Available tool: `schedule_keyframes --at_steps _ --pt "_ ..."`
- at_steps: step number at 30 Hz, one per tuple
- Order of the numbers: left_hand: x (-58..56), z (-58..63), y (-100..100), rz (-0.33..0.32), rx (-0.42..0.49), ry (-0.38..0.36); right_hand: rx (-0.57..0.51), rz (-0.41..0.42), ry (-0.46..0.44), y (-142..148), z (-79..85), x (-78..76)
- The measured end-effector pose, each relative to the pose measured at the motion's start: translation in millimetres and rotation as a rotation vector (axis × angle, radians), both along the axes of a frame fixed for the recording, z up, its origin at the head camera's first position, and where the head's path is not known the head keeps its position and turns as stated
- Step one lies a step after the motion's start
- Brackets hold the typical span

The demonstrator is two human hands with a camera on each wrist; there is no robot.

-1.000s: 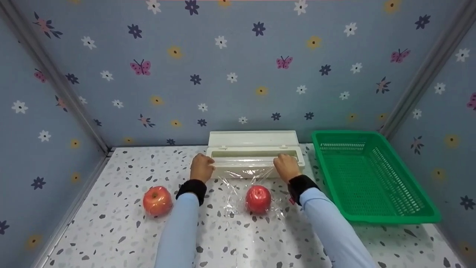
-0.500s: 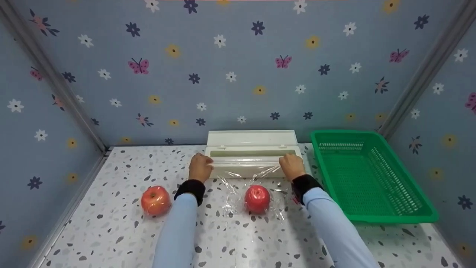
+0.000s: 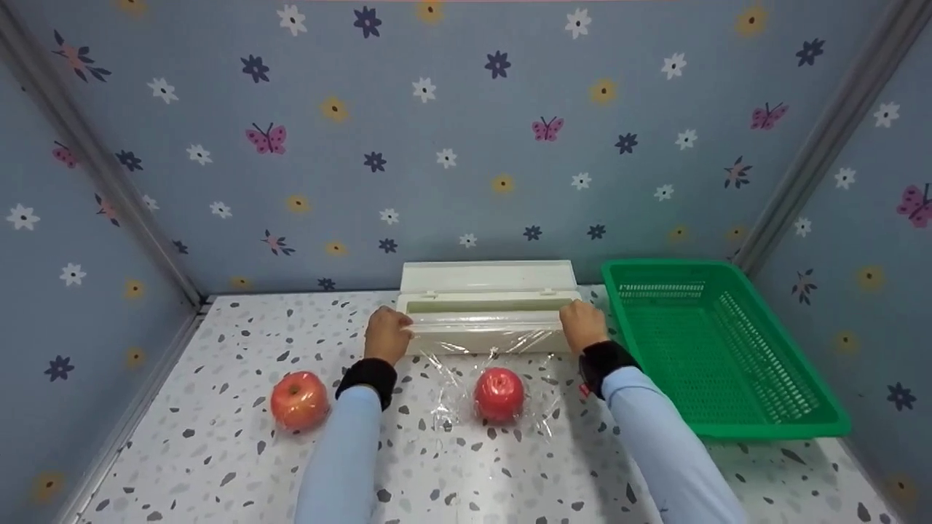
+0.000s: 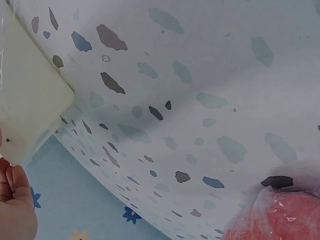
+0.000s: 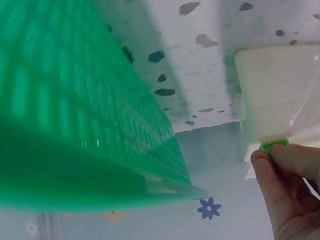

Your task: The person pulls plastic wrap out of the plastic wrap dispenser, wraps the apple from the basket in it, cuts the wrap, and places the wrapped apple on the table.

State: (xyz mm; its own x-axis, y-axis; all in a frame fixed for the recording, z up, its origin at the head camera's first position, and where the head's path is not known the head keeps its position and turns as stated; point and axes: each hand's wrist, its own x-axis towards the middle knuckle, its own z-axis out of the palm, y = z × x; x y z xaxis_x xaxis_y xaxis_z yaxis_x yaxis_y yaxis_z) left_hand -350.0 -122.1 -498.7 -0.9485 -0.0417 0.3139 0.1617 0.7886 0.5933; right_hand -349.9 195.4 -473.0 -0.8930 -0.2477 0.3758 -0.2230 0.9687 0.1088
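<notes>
A white cling film dispenser (image 3: 480, 342) lies at the back of the table, its lid (image 3: 488, 276) raised. My left hand (image 3: 387, 335) grips its left end. At its right end, my right hand (image 3: 584, 326) pinches a small green slide cutter (image 5: 274, 145) between thumb and fingers. Clear cling film (image 3: 451, 382) runs from the dispenser toward me and lies over a red apple (image 3: 499, 394) in the middle. Left of my left forearm sits a second apple (image 3: 299, 401), wrapped in film; its pink side shows at the lower corner of the left wrist view.
A green plastic basket (image 3: 757, 429) stands at the right, close beside my right hand and forearm. Flower-patterned walls (image 3: 466, 204) enclose the speckled table (image 3: 218, 451) at the back and both sides.
My right hand has slid rightward along the dispenser to its right end. My left hand stays at the left end. The head view has shifted slightly.
</notes>
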Motion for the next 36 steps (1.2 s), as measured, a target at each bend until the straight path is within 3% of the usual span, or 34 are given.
schedule_keyframes --at_steps 9,18,21,25,28,31,34,36 --pt "1.1 -0.3 0.7 -0.003 -0.009 -0.022 -0.029 0.004 0.041 -1.3 -4.6 5.7" --pt "7.2 -1.1 2.6 -0.039 -0.062 -0.019 0.012 0.027 -0.144 3.4 1.6 13.2" --pt "5.3 5.3 0.1 -0.019 -0.060 -0.009 0.024 0.011 -0.150 -4.1 7.1 14.8" --pt "6.8 8.9 -1.3 -0.014 -0.059 -0.037 0.060 0.001 -0.166 -22.1 8.4 29.3" --pt "7.9 10.8 -2.2 -0.028 -0.037 -0.068 0.042 0.069 -0.205 -39.5 11.3 47.1" --pt "8.3 13.0 -3.9 -0.042 0.035 -0.116 -0.064 0.187 -0.269 -55.3 12.7 66.6" --pt "8.8 15.3 -7.0 -0.057 0.103 -0.166 -0.134 0.289 -0.309 -64.7 7.9 82.3" --pt "9.8 16.5 -9.7 -0.065 0.115 -0.161 -0.147 0.329 -0.310 -66.7 1.4 90.4"
